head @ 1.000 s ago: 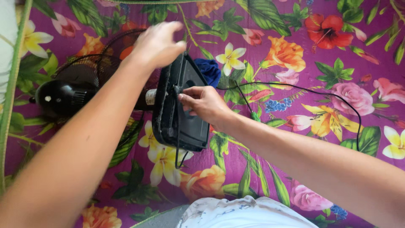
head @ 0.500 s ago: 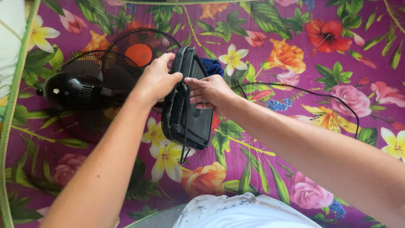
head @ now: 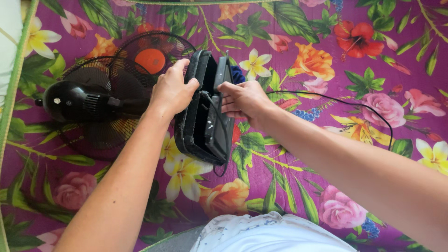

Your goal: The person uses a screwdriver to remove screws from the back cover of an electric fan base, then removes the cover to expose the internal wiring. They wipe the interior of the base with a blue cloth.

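A black fan (head: 88,105) lies on its side on the floral mat (head: 326,140), its wire cage (head: 149,56) left of the left hand (head: 172,91). That grip clasps the upturned fan base (head: 193,116). Just right, the right hand (head: 242,100) pinches the base's bottom cover (head: 219,116), pulled slightly apart. A black cord (head: 336,100) trails right.

A black plastic fan base (head: 193,116) stands on edge at frame centre on a floral purple mat (head: 326,42), the black wire-caged fan head (head: 107,93) lying left of it, a thin black cord (head: 336,100) trailing right.
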